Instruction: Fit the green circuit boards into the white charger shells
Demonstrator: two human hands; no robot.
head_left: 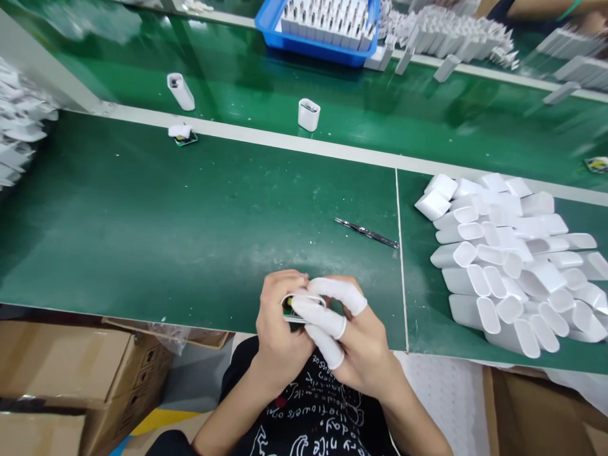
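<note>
At the bench's near edge, my left hand (278, 323) is closed around a white plastic housing (303, 293) with an oval opening. A green and yellow circuit board (287, 305) shows at that opening. My right hand (354, 339) wears white finger cots on several fingers, which are pressed together over the same housing. Its fingertips cover much of the piece, so how deep the board sits cannot be seen. Black tweezers (365, 232) lie on the green bench beyond my right hand, touching neither hand.
Empty white housings (510, 266) are heaped at the right. Two housings (308, 115) stand on the raised green strip, near a capped circuit board (182, 133). A blue tray (318, 50) of white parts sits at the back. Cardboard boxes (61, 361) are at lower left.
</note>
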